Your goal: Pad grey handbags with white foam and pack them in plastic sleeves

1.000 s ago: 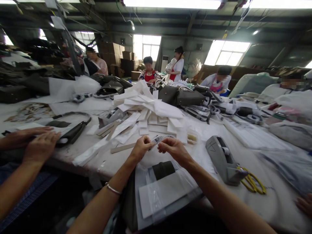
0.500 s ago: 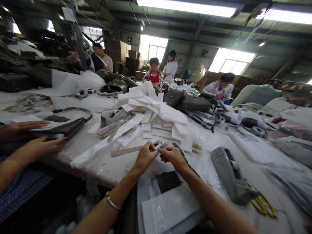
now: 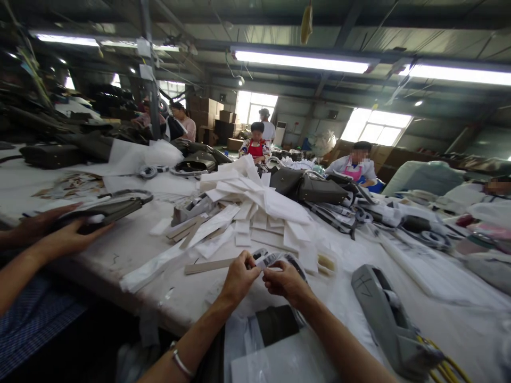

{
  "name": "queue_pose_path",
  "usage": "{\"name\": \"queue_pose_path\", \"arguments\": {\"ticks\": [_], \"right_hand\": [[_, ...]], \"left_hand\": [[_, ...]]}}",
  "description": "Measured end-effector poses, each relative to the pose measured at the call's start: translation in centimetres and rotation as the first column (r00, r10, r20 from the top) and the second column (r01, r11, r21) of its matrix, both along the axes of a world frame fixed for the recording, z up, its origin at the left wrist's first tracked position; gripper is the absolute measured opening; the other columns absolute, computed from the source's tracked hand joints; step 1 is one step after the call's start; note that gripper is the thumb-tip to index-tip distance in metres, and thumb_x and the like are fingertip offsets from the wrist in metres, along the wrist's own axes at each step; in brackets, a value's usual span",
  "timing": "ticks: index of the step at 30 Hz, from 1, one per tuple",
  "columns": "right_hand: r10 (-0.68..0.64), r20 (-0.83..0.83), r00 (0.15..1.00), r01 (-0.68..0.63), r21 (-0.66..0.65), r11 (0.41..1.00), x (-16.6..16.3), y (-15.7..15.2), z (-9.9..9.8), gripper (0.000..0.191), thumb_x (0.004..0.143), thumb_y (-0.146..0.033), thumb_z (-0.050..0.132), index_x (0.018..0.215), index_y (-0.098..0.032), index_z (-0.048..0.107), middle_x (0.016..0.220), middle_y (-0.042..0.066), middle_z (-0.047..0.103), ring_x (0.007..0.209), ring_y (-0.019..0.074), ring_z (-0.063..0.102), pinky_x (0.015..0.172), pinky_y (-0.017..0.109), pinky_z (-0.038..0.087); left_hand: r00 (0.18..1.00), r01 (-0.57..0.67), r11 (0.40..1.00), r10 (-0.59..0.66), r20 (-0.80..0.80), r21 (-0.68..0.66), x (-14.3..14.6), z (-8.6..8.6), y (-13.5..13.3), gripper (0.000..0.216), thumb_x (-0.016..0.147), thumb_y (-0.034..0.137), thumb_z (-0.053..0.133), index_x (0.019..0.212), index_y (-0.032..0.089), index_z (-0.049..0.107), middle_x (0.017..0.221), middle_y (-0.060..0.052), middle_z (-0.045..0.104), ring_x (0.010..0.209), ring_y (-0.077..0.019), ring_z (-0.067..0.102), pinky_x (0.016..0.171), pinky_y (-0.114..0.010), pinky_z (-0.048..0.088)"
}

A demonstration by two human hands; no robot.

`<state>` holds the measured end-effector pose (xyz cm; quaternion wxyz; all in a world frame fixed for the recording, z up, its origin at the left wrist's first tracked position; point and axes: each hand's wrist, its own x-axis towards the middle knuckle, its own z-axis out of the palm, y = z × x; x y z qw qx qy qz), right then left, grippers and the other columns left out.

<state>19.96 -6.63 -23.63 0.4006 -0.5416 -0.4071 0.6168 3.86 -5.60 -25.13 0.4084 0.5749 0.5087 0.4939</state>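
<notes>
My left hand [image 3: 240, 277] and my right hand [image 3: 288, 282] are close together over the table's near edge, both with fingers pinched. Between them is a bag strap [image 3: 268, 259] wrapped in clear and whitish film, and the fingertips press on this wrapping. The strap curves behind my right hand, which partly hides it. Below my wrists lies a dark olive bag [image 3: 276, 324], partly covered by clear plastic and a white sheet [image 3: 275, 364]. A grey tape dispenser [image 3: 383, 314] stands right of my right forearm.
White foam strips [image 3: 255, 202] are heaped ahead, with a beige strip [image 3: 207, 266] near my left hand. Yellow-handled scissors [image 3: 443, 367] lie by the dispenser. At left, a co-worker's hands [image 3: 59, 239] hold another dark bag [image 3: 123, 209]. Olive bags [image 3: 319, 186] are piled behind.
The view has tilted up slightly, so the table sits lower. More of the wrapped strap shows between my hands, and my right fingers are less curled. The co-worker's bag is raised and tilted.
</notes>
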Motion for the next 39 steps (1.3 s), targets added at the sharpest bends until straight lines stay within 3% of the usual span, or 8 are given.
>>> {"name": "queue_pose_path", "arguments": {"ticks": [9, 15, 18, 22, 26, 28, 35, 39], "right_hand": [[0.023, -0.054, 0.998, -0.016, 0.131, 0.991, -0.7, 0.3, 0.0, 0.056, 0.049, -0.040, 0.092, 0.083, -0.018, 0.054, 0.068, -0.001, 0.068, 0.064, 0.0159, 0.068, 0.068, 0.030, 0.055], [-0.025, 0.322, 0.946, -0.055, 0.238, 0.970, -1.2, 2.1, -0.2, 0.045, 0.059, -0.041, 0.082, 0.076, -0.023, 0.045, 0.055, -0.003, 0.064, 0.048, 0.0183, 0.062, 0.047, 0.028, 0.047], [-0.146, 0.666, 0.731, -0.110, 0.326, 0.939, -0.9, 2.4, 0.0, 0.039, 0.066, -0.040, 0.079, 0.074, -0.024, 0.044, 0.050, -0.005, 0.058, 0.045, 0.0185, 0.058, 0.043, 0.026, 0.038], [-0.433, 0.843, 0.320, -0.466, 0.538, 0.702, -0.5, 2.3, 1.1, 0.031, 0.074, -0.040, 0.080, 0.091, -0.023, 0.060, 0.077, 0.003, 0.069, 0.074, 0.0240, 0.066, 0.064, 0.031, 0.044], [-0.501, 0.824, 0.264, -0.824, 0.463, 0.327, -0.6, 2.6, 2.2, 0.038, 0.082, -0.024, 0.074, 0.119, -0.025, 0.062, 0.120, 0.010, 0.068, 0.113, 0.0286, 0.059, 0.099, 0.042, 0.040], [-0.450, 0.854, 0.262, -0.882, 0.401, 0.249, -1.1, 2.9, 2.3, 0.035, 0.086, -0.016, 0.067, 0.120, -0.023, 0.062, 0.123, 0.008, 0.067, 0.120, 0.0254, 0.056, 0.109, 0.041, 0.033], [-0.275, 0.960, -0.055, -0.777, 0.132, 0.616, -2.9, 5.1, 1.2, 0.020, 0.089, -0.010, 0.051, 0.098, -0.016, 0.068, 0.094, 0.010, 0.074, 0.097, 0.0230, 0.067, 0.110, 0.040, 0.030], [-0.198, 0.976, -0.090, -0.750, 0.065, 0.658, -2.5, 6.5, 0.0, 0.019, 0.086, -0.014, 0.056, 0.098, -0.013, 0.070, 0.096, 0.016, 0.075, 0.094, 0.0282, 0.070, 0.094, 0.040, 0.042]], "left_hand": [[0.928, 0.176, 0.970, -0.107, 0.357, -0.167, -0.5, -1.1, 1.7, 0.031, 0.056, 0.030, 0.069, 0.077, 0.020, 0.048, 0.063, 0.006, 0.053, 0.055, -0.0112, 0.052, 0.054, -0.024, 0.039], [0.869, 0.279, 0.930, -0.137, 0.475, -0.241, -1.1, -1.2, 1.9, 0.031, 0.059, 0.030, 0.068, 0.084, 0.019, 0.054, 0.064, 0.002, 0.060, 0.055, -0.0141, 0.057, 0.052, -0.024, 0.041], [0.858, 0.292, 0.921, -0.133, 0.496, -0.258, -1.3, -1.4, 2.0, 0.024, 0.061, 0.029, 0.064, 0.081, 0.018, 0.055, 0.065, 0.001, 0.060, 0.055, -0.0129, 0.056, 0.052, -0.023, 0.041], [0.863, 0.299, 0.916, -0.141, 0.485, -0.266, -1.5, -1.5, 2.3, 0.017, 0.065, 0.030, 0.062, 0.075, 0.018, 0.055, 0.061, 0.003, 0.056, 0.052, -0.0114, 0.052, 0.051, -0.023, 0.040], [0.877, 0.318, 0.916, -0.186, 0.444, -0.243, -1.6, -1.4, 2.5, 0.019, 0.068, 0.036, 0.061, 0.072, 0.018, 0.055, 0.065, 0.000, 0.058, 0.057, -0.0135, 0.056, 0.058, -0.026, 0.046], [0.892, 0.323, 0.920, -0.217, 0.397, -0.222, -1.7, -1.3, 2.7, 0.018, 0.069, 0.036, 0.060, 0.071, 0.018, 0.055, 0.068, -0.001, 0.060, 0.061, -0.0144, 0.057, 0.062, -0.027, 0.048], [0.986, 0.163, 0.981, -0.161, 0.030, -0.108, -2.4, -0.8, 2.9, 0.034, 0.070, 0.040, 0.065, 0.096, 0.018, 0.066, 0.102, -0.009, 0.070, 0.102, -0.0269, 0.061, 0.094, -0.036, 0.045], [0.973, 0.069, 0.996, -0.080, -0.216, -0.057, -2.1, -1.2, 2.2, 0.044, 0.063, 0.031, 0.072, 0.105, 0.021, 0.065, 0.121, -0.013, 0.066, 0.121, -0.0338, 0.054, 0.108, -0.041, 0.033]]}}
